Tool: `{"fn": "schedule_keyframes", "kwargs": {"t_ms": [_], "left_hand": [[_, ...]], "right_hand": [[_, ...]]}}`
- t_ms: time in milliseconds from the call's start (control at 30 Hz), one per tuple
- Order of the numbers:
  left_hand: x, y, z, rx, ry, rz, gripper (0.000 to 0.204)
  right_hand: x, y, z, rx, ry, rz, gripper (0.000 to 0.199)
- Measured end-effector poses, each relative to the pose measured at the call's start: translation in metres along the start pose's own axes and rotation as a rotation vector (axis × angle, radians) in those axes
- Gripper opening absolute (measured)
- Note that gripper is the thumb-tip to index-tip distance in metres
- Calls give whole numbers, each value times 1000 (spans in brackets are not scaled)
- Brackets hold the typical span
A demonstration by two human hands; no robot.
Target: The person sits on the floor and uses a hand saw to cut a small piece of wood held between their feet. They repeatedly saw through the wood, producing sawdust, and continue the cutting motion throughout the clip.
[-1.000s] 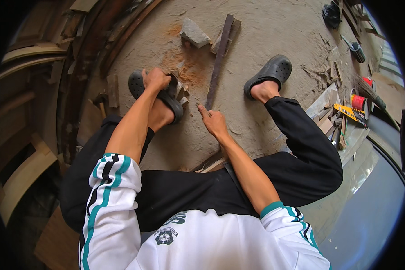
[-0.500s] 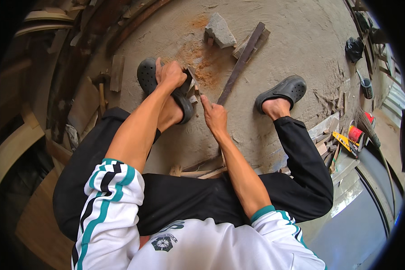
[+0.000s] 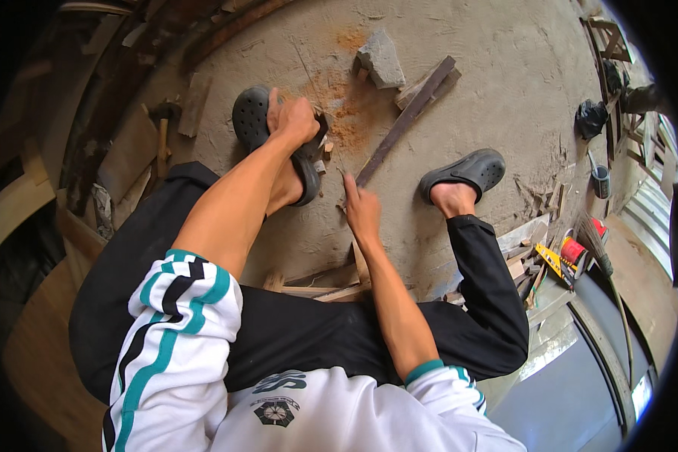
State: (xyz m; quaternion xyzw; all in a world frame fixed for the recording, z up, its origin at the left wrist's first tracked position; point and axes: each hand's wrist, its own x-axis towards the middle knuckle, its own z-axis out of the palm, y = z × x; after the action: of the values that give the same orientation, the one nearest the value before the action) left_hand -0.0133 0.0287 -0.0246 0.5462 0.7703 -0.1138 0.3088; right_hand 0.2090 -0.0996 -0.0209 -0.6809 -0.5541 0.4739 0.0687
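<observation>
Bare floor (image 3: 497,75) opens ahead and between the feet, but the sides are tight: boards (image 3: 124,162) crowd the left leg, and wood scraps (image 3: 521,260) edge the right one. The left hand (image 3: 294,122) sits against the left shoe (image 3: 250,119), fingers curled around a dark piece (image 3: 323,129) beside it. The right hand (image 3: 363,213), closed around a thin tool (image 3: 342,167), is just beside the near end of a long dark strip (image 3: 405,120), which slants away over a paler wood piece (image 3: 446,81).

Hand and shoe hide most of the dark piece; the tool shows only as a faint narrow line, its handle covered by the fingers. The lens rim blackens the outer clutter.

The floor is rough and grey-brown, with orange dust (image 3: 348,129) beyond the hands and a grey stone block (image 3: 381,60) farther off. On the right lie a yellow-handled tool (image 3: 550,260), a red can (image 3: 572,250) and a broom (image 3: 595,245).
</observation>
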Motion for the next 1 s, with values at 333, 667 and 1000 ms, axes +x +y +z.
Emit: {"fn": "schedule_keyframes", "kwargs": {"t_ms": [333, 667, 1000], "left_hand": [[12, -5, 11, -121, 25, 31, 9], [1, -3, 4, 6, -64, 63, 20], [-51, 20, -10, 280, -40, 205, 33]], "right_hand": [[20, -40, -7, -40, -6, 59, 69], [-40, 6, -24, -51, -41, 172, 80], [-34, 7, -23, -27, -16, 127, 85]]}}
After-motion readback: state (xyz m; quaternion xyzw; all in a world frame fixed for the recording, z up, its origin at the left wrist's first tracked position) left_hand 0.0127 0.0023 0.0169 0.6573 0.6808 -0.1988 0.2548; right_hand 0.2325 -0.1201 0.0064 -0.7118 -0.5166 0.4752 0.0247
